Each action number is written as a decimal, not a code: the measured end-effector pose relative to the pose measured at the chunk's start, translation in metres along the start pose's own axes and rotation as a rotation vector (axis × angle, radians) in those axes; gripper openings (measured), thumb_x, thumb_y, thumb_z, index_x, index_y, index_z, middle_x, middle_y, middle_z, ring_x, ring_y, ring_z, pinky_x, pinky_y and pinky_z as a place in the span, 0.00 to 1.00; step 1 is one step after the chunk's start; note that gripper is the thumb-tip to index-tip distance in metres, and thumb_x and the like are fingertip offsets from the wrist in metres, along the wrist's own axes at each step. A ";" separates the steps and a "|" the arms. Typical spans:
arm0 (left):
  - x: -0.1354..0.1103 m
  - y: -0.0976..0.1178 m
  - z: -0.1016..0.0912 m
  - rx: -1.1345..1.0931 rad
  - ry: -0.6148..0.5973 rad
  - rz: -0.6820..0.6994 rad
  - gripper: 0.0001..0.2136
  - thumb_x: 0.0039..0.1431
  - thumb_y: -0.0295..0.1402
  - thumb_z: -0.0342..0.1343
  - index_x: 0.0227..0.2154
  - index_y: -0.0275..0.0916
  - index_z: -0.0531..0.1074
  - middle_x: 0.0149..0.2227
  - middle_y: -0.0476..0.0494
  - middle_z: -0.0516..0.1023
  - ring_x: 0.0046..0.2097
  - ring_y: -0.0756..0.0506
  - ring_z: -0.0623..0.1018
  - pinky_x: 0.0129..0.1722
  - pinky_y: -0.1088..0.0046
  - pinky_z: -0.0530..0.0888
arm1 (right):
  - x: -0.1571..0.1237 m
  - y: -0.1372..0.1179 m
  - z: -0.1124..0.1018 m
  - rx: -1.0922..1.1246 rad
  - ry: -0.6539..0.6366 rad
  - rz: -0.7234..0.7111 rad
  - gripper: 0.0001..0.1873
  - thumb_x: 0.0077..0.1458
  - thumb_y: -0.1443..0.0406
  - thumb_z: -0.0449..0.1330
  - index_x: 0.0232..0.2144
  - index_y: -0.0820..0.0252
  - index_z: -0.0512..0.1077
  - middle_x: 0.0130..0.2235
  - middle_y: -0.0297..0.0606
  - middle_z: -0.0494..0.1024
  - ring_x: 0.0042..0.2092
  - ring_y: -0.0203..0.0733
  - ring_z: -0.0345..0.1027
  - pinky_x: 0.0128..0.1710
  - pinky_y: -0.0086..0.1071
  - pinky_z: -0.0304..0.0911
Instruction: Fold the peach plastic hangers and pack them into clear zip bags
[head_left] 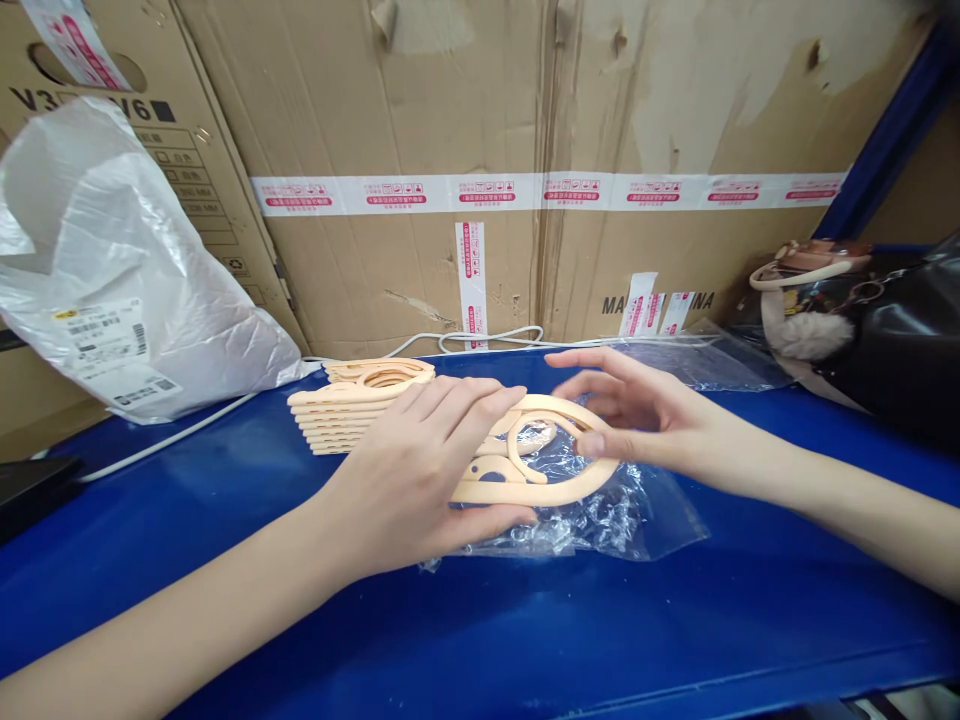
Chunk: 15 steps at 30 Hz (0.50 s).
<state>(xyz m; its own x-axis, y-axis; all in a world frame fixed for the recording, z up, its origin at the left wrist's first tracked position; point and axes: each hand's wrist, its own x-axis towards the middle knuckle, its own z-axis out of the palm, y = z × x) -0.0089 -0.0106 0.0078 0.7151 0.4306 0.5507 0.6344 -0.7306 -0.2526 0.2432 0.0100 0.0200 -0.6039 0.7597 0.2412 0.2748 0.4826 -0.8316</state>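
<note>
My left hand (420,470) lies across a cream plastic folding hanger (574,490), its thumb along the near edge and its fingers over the far side. The hanger is folded flat, with a rounded loop at its right end. My right hand (645,410) is at that end, fingers apart and index finger stretched out, the thumb tip over the loop's rim. Crumpled clear plastic bags (637,520) lie under the hanger. Left of it, partly behind my left hand, is a neat stack of similar folded hangers (330,420).
A blue tabletop (525,640) carries everything. Large cardboard boxes (375,120) stand at the back. A white mailing bag (135,270) leans at left, near a white cable (172,435) and a dark object (37,490). At right are a black bag (900,340) and flat clear plastic (697,360).
</note>
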 end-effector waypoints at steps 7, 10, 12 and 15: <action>-0.001 0.013 0.000 -0.140 0.001 -0.118 0.31 0.60 0.52 0.53 0.58 0.36 0.56 0.54 0.35 0.71 0.54 0.36 0.71 0.53 0.57 0.68 | -0.009 -0.005 0.008 -0.462 0.008 -0.243 0.44 0.48 0.55 0.68 0.63 0.47 0.54 0.59 0.40 0.67 0.58 0.52 0.63 0.56 0.43 0.62; -0.002 0.013 -0.002 -0.247 -0.057 -0.221 0.39 0.58 0.55 0.53 0.64 0.39 0.46 0.63 0.35 0.61 0.61 0.34 0.64 0.58 0.54 0.66 | -0.009 -0.011 -0.011 -0.477 -0.012 -0.177 0.42 0.49 0.55 0.67 0.62 0.48 0.54 0.58 0.40 0.68 0.57 0.53 0.65 0.53 0.41 0.65; -0.002 0.010 -0.005 -0.299 -0.106 -0.282 0.40 0.60 0.54 0.51 0.66 0.42 0.40 0.67 0.36 0.53 0.65 0.33 0.59 0.61 0.51 0.63 | -0.009 -0.017 -0.034 -0.490 -0.038 -0.113 0.42 0.50 0.56 0.66 0.63 0.45 0.52 0.59 0.40 0.67 0.57 0.54 0.64 0.52 0.39 0.67; -0.001 0.004 -0.008 -0.350 -0.226 -0.272 0.27 0.65 0.45 0.47 0.64 0.45 0.50 0.65 0.41 0.59 0.63 0.36 0.63 0.59 0.54 0.65 | -0.012 -0.028 -0.069 -0.605 0.017 0.107 0.39 0.51 0.57 0.66 0.61 0.46 0.56 0.62 0.41 0.64 0.59 0.54 0.62 0.51 0.33 0.65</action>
<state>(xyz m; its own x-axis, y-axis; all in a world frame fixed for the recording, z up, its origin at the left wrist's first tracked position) -0.0092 -0.0184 0.0127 0.6078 0.7061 0.3633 0.6980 -0.6932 0.1795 0.2942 0.0174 0.0743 -0.5390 0.8221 0.1836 0.7123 0.5612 -0.4215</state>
